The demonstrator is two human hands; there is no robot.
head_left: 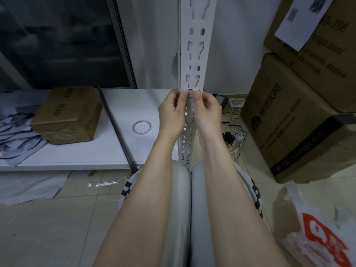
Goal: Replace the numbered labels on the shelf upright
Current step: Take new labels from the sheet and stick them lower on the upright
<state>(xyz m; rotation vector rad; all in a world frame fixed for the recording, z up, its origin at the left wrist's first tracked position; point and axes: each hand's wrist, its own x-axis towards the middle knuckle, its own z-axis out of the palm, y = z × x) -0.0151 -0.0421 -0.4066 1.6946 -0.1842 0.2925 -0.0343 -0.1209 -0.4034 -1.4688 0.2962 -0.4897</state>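
Together the left hand (171, 112) and right hand (207, 112) pinch a blue-edged label (190, 93), number hidden, on the white upright (196, 35).

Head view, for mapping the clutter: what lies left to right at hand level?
Small brown cardboard box → thin black rod → ring-shaped roll of clear tape → left hand → blue-edged label on the white slotted metal upright → right hand → white plug adapter with cables → large brown cardboard carton.

Our left hand (171, 112) and right hand (208, 110), pinching the label (190, 94), block the shelf upright's (195, 58) front; room lies open leftward past the tape roll (142, 122); cardboard boxes (289, 112) wall the right.
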